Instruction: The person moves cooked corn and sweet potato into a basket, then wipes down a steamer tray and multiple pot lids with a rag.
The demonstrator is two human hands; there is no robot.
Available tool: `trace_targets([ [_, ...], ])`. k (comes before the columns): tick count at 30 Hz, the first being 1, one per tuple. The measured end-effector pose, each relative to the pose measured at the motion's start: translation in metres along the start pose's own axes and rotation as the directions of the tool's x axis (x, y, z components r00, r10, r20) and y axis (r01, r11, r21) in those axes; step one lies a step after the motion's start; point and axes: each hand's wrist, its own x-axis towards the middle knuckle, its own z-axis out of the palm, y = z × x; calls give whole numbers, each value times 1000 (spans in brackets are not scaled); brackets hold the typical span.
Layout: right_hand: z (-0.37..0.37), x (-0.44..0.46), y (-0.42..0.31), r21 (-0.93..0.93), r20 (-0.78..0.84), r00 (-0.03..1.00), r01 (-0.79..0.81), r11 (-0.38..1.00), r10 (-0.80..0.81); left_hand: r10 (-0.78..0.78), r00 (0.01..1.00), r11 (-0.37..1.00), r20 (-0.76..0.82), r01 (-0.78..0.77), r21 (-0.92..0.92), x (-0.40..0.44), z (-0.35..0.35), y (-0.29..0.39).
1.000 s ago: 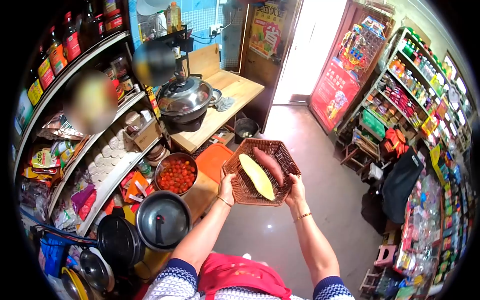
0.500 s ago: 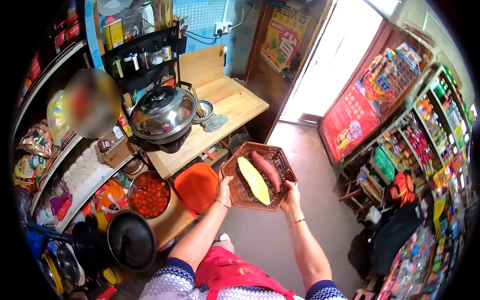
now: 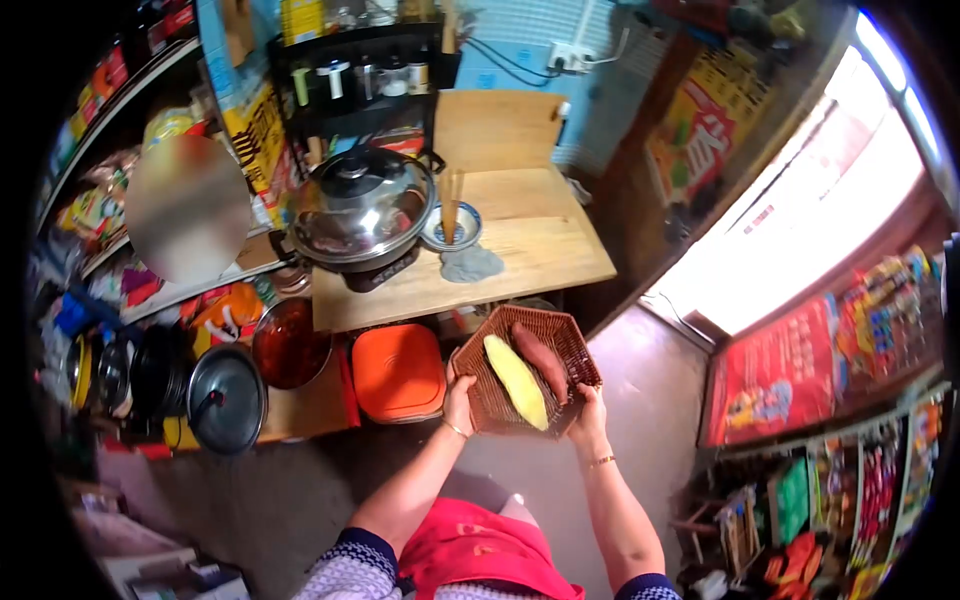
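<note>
A brown woven basket (image 3: 490,405) is held out in front of me between both hands. Inside it lie a peeled, pale yellow sweet potato (image 3: 517,384) and, to its right, a reddish-skinned sweet potato (image 3: 541,360). My left hand (image 3: 459,403) grips the basket's left side, with the thumb on the rim. On the opposite side, my right hand (image 3: 589,412) is closed on the lower right rim. The fingers beneath the basket are mostly hidden. Just left of my left hand is a square orange lid (image 3: 398,370).
A lidded steel pan (image 3: 362,205) stands on the wooden table (image 3: 540,240), beside a bowl (image 3: 466,228) with chopsticks and a grey cloth (image 3: 471,264). Lower left are a pot of red contents (image 3: 290,342) and a dark pan (image 3: 228,400). The bright doorway (image 3: 790,220) opens at right.
My view has turned left, so the table now sits more centrally. The basket, still in both hands, is nearer the table's front edge. Both sweet potatoes stay inside.
</note>
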Motion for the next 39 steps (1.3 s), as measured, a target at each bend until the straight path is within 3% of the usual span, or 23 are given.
trace_targets([
  [6,3,38,13,-145,74,970,-219,965,231,68,975,985,-212,-100,-141,-18,-38,-28],
  [10,-7,70,54,-153,189,905,-356,922,381,265,890,956,-370,-292,-18,-25,-60,-28],
  [12,-11,83,74,-393,275,899,-219,893,341,344,839,938,-421,-286,196,-17,-86,-30],
  [13,-14,92,85,-455,281,892,-201,868,354,352,845,934,-403,-342,98,-15,-90,-27],
  [14,-21,101,97,-491,263,885,-220,843,385,283,843,953,-457,-301,35,-13,-101,-31],
  [15,-23,111,108,-514,242,875,-252,820,420,328,820,934,-470,-355,34,-10,-103,-30],
  [16,-26,120,118,-455,147,845,-404,793,514,375,793,912,-480,-408,38,-7,-107,-28],
  [20,-39,165,160,-590,328,804,-236,772,496,383,766,903,-516,-429,33,29,-157,-51],
  [23,-71,231,196,-785,344,770,-78,615,537,371,755,913,-541,-402,66,75,-207,-74],
  [24,-85,255,208,-831,348,764,-18,556,544,366,771,915,-521,-401,49,95,-225,-84],
  [25,-100,283,225,-755,443,702,-43,654,557,361,787,916,-500,-400,31,116,-238,-90],
  [26,-116,310,238,-654,335,705,-304,693,625,344,789,926,-509,-376,43,134,-251,-96],
  [27,-124,332,250,-483,221,696,-530,697,683,323,826,918,-461,-392,-59,160,-275,-111],
  [28,-96,323,253,-551,196,745,-454,700,638,311,859,902,-406,-402,-159,186,-299,-124],
  [30,-126,387,279,-636,243,762,-342,692,600,248,884,937,-397,-323,-134,214,-312,-122],
  [31,-103,382,284,-581,114,785,-444,682,608,409,814,872,-413,-482,-87,233,-312,-125],
  [34,-106,424,308,-620,92,721,-499,606,687,523,783,841,-338,-537,57,264,-322,-123],
  [35,-107,421,316,-610,148,725,-469,639,673,637,705,769,-312,-608,195,280,-335,-125],
  [38,-140,479,339,-677,219,627,-454,579,748,709,681,702,-182,-659,270,312,-372,-134],
  [39,-131,471,332,-724,186,642,-423,545,744,738,629,674,-244,-697,245,305,-360,-135],
])
